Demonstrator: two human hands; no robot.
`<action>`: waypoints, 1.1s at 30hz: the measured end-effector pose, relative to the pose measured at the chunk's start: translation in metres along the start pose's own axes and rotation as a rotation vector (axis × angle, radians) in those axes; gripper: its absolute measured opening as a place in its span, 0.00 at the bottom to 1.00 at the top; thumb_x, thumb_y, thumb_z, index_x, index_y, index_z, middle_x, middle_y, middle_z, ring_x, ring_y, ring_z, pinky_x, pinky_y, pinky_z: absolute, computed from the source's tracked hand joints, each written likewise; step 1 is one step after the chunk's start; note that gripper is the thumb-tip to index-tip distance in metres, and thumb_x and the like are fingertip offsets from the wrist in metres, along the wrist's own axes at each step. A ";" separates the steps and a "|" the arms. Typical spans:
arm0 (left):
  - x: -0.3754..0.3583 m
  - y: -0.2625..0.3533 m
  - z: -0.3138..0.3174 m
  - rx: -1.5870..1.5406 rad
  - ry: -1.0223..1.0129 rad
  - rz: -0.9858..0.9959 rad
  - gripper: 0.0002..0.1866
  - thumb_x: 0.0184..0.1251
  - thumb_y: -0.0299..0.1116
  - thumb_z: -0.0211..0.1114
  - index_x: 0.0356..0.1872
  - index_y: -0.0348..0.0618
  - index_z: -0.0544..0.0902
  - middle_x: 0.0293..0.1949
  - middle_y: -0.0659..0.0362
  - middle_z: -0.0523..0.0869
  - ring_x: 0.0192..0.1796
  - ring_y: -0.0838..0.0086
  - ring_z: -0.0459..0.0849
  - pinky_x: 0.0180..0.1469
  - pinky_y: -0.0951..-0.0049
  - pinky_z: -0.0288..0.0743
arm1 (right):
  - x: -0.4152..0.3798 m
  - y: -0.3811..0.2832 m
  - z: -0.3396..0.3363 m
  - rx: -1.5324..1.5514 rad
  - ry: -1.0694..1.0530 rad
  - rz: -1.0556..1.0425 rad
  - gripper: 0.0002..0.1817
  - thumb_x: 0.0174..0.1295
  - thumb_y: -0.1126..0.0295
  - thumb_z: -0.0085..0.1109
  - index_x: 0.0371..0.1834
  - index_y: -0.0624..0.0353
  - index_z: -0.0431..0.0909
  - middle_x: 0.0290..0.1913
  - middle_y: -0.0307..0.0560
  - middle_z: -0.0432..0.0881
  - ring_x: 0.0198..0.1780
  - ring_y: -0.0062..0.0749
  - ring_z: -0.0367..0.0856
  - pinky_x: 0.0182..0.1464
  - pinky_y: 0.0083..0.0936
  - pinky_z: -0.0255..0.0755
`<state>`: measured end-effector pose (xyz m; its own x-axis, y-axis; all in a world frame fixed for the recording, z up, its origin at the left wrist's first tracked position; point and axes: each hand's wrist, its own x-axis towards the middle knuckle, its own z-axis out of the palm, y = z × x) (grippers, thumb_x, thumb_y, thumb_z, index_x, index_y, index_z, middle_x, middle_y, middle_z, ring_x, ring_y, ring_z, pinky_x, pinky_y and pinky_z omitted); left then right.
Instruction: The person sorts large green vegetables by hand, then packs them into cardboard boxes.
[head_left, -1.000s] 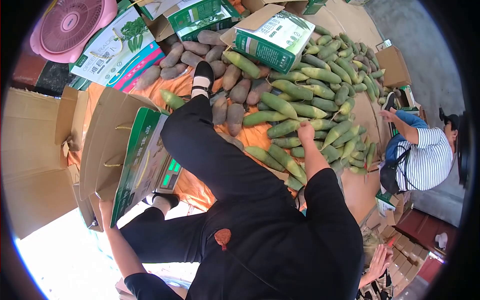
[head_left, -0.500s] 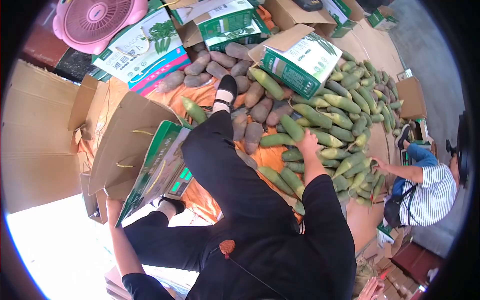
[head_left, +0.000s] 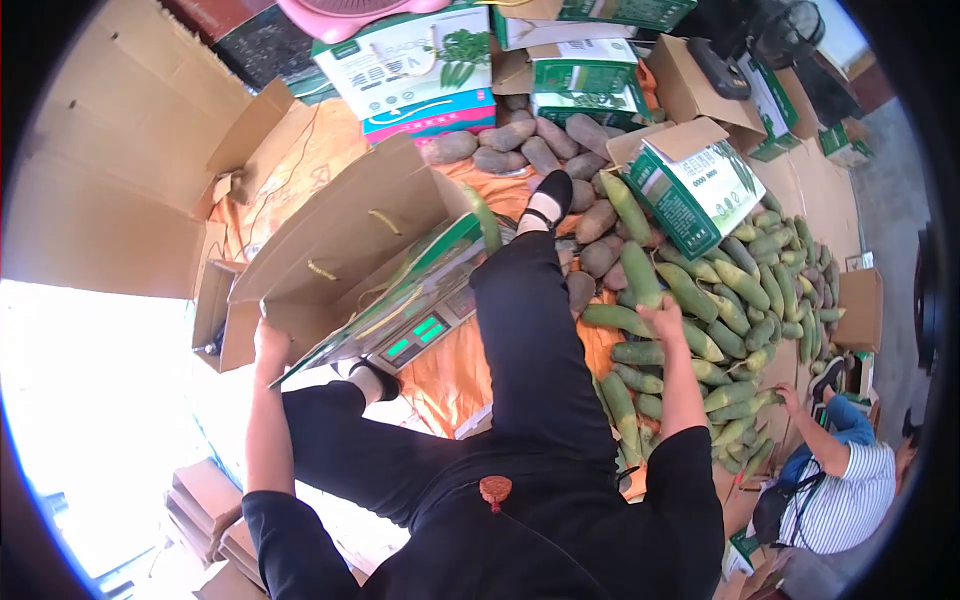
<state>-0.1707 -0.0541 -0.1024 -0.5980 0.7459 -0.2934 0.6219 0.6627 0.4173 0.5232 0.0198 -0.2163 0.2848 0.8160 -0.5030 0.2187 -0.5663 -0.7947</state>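
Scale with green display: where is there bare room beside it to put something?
The orange sheet is bare between the scale, the left shoe and the right leg. Crowded: green radishes around the right hand, dark tubers beside the right shoe.

Right of the scale (head_left: 415, 337), a bare strip of orange sheet (head_left: 455, 385) leaves a low passage, but the black-trousered leg (head_left: 522, 320) stands between that strip and the green radishes (head_left: 688, 293), while the open carton (head_left: 335, 225) blocks the scale's left and a shoe (head_left: 380, 381) crowds its near edge.

Green radishes (head_left: 735, 290) lie heaped on an orange sheet (head_left: 460, 373).
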 end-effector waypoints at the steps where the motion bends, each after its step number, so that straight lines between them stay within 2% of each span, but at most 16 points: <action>1: 0.001 -0.005 0.002 0.036 0.020 0.039 0.15 0.52 0.22 0.57 0.42 0.30 0.75 0.36 0.40 0.82 0.41 0.52 0.83 0.43 0.62 0.77 | -0.003 -0.024 0.002 -0.027 -0.044 -0.075 0.24 0.45 0.77 0.67 0.49 0.63 0.76 0.41 0.43 0.81 0.40 0.27 0.78 0.45 0.25 0.72; 3: 0.001 -0.006 0.005 0.078 0.063 0.007 0.15 0.52 0.22 0.57 0.44 0.30 0.74 0.38 0.39 0.82 0.43 0.50 0.83 0.45 0.61 0.76 | -0.016 -0.090 0.010 -0.083 -0.122 -0.333 0.25 0.43 0.77 0.67 0.49 0.61 0.76 0.41 0.41 0.80 0.41 0.27 0.76 0.48 0.24 0.70; 5: 0.001 -0.006 0.008 0.118 0.095 -0.018 0.16 0.53 0.22 0.56 0.45 0.30 0.73 0.39 0.38 0.81 0.44 0.47 0.82 0.47 0.60 0.75 | -0.024 -0.151 0.017 -0.479 -0.033 -0.601 0.33 0.39 0.70 0.69 0.55 0.62 0.72 0.47 0.52 0.76 0.52 0.40 0.74 0.56 0.31 0.66; 6: 0.002 -0.007 0.009 0.111 0.113 -0.018 0.16 0.53 0.22 0.55 0.46 0.29 0.72 0.40 0.37 0.81 0.45 0.46 0.81 0.48 0.60 0.75 | -0.044 -0.190 0.027 -0.467 -0.041 -0.705 0.34 0.39 0.69 0.70 0.55 0.62 0.71 0.49 0.54 0.75 0.53 0.46 0.72 0.58 0.34 0.64; 11: -0.002 -0.003 0.007 0.145 0.121 0.035 0.16 0.54 0.22 0.54 0.45 0.29 0.71 0.40 0.37 0.80 0.45 0.46 0.81 0.48 0.60 0.75 | -0.110 -0.324 0.097 -0.648 -0.180 -1.156 0.33 0.40 0.61 0.68 0.53 0.59 0.72 0.46 0.49 0.76 0.53 0.47 0.71 0.56 0.36 0.65; 12: 0.007 -0.015 0.009 0.168 0.081 0.054 0.15 0.54 0.22 0.54 0.44 0.29 0.71 0.39 0.37 0.81 0.45 0.47 0.81 0.48 0.61 0.75 | -0.123 -0.346 0.114 -0.766 -0.337 -1.116 0.35 0.42 0.61 0.67 0.57 0.59 0.70 0.48 0.54 0.75 0.54 0.48 0.71 0.57 0.34 0.65; 14: 0.029 -0.041 0.021 0.233 0.074 0.105 0.13 0.54 0.23 0.55 0.42 0.29 0.72 0.37 0.39 0.81 0.43 0.49 0.82 0.46 0.62 0.75 | -0.130 -0.353 0.166 -0.799 -0.325 -1.323 0.29 0.41 0.60 0.67 0.50 0.56 0.75 0.45 0.50 0.77 0.53 0.45 0.73 0.56 0.35 0.68; 15: 0.032 -0.050 0.022 0.292 0.064 0.215 0.14 0.54 0.24 0.56 0.42 0.29 0.72 0.37 0.39 0.81 0.43 0.49 0.82 0.45 0.61 0.76 | -0.146 -0.367 0.190 -0.986 -0.503 -1.137 0.27 0.41 0.59 0.68 0.47 0.54 0.76 0.47 0.49 0.79 0.52 0.44 0.75 0.54 0.36 0.70; 18: 0.031 -0.041 0.018 0.178 0.082 0.362 0.11 0.57 0.30 0.56 0.35 0.33 0.80 0.33 0.43 0.83 0.41 0.51 0.82 0.42 0.59 0.76 | -0.169 -0.353 0.263 -1.167 -0.541 -1.210 0.20 0.37 0.57 0.70 0.35 0.54 0.84 0.38 0.50 0.83 0.44 0.44 0.81 0.42 0.42 0.77; 20: 0.030 -0.032 0.012 0.344 0.040 0.522 0.11 0.57 0.29 0.55 0.37 0.34 0.80 0.36 0.43 0.83 0.41 0.50 0.82 0.42 0.59 0.75 | -0.185 -0.338 0.306 -1.284 -0.649 -1.165 0.21 0.38 0.57 0.72 0.39 0.51 0.84 0.41 0.45 0.84 0.47 0.39 0.81 0.46 0.35 0.76; 22: 0.014 -0.008 0.006 0.203 0.040 0.335 0.12 0.55 0.28 0.55 0.39 0.31 0.79 0.36 0.43 0.83 0.42 0.51 0.82 0.43 0.59 0.75 | -0.192 -0.310 0.347 -1.331 -0.724 -1.184 0.19 0.40 0.58 0.71 0.39 0.47 0.85 0.43 0.38 0.84 0.50 0.33 0.79 0.44 0.29 0.73; 23: 0.012 -0.004 0.004 0.211 0.026 0.358 0.12 0.55 0.28 0.55 0.39 0.31 0.79 0.36 0.43 0.83 0.42 0.51 0.82 0.43 0.59 0.75 | -0.196 -0.294 0.364 -1.318 -0.671 -1.198 0.16 0.43 0.60 0.68 0.39 0.46 0.85 0.44 0.37 0.84 0.49 0.31 0.79 0.43 0.27 0.72; 24: 0.010 -0.003 0.005 0.036 0.071 0.170 0.14 0.54 0.26 0.56 0.41 0.30 0.77 0.37 0.42 0.83 0.43 0.51 0.82 0.44 0.59 0.75 | -0.192 -0.273 0.390 -1.282 -0.674 -1.241 0.13 0.46 0.63 0.65 0.37 0.45 0.85 0.42 0.37 0.85 0.48 0.30 0.80 0.42 0.27 0.72; 25: 0.007 -0.004 0.007 -0.138 0.110 -0.026 0.15 0.52 0.24 0.56 0.43 0.28 0.76 0.37 0.42 0.83 0.43 0.52 0.82 0.44 0.59 0.75 | -0.175 -0.249 0.436 -1.104 -0.767 -1.105 0.12 0.48 0.65 0.63 0.37 0.47 0.85 0.44 0.37 0.84 0.46 0.32 0.81 0.43 0.29 0.73; 29: 0.014 -0.006 0.002 0.095 0.043 0.025 0.20 0.48 0.18 0.57 0.47 0.27 0.73 0.41 0.41 0.82 0.45 0.53 0.82 0.46 0.60 0.75 | -0.217 -0.307 0.340 -1.182 -0.756 -1.153 0.12 0.51 0.66 0.61 0.39 0.51 0.84 0.42 0.44 0.84 0.45 0.37 0.81 0.44 0.35 0.75; 33: 0.018 -0.016 0.003 0.123 0.002 0.195 0.19 0.49 0.19 0.57 0.46 0.28 0.75 0.39 0.42 0.83 0.43 0.54 0.83 0.44 0.62 0.76 | -0.199 -0.311 0.266 -0.350 -0.659 -1.290 0.16 0.51 0.64 0.62 0.44 0.52 0.81 0.44 0.47 0.82 0.47 0.44 0.80 0.47 0.37 0.73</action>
<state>-0.1901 -0.0512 -0.1172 -0.4614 0.8606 -0.2157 0.7827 0.5093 0.3576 0.1503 0.0641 0.0406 -0.7162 0.6148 0.3302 0.2203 0.6482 -0.7289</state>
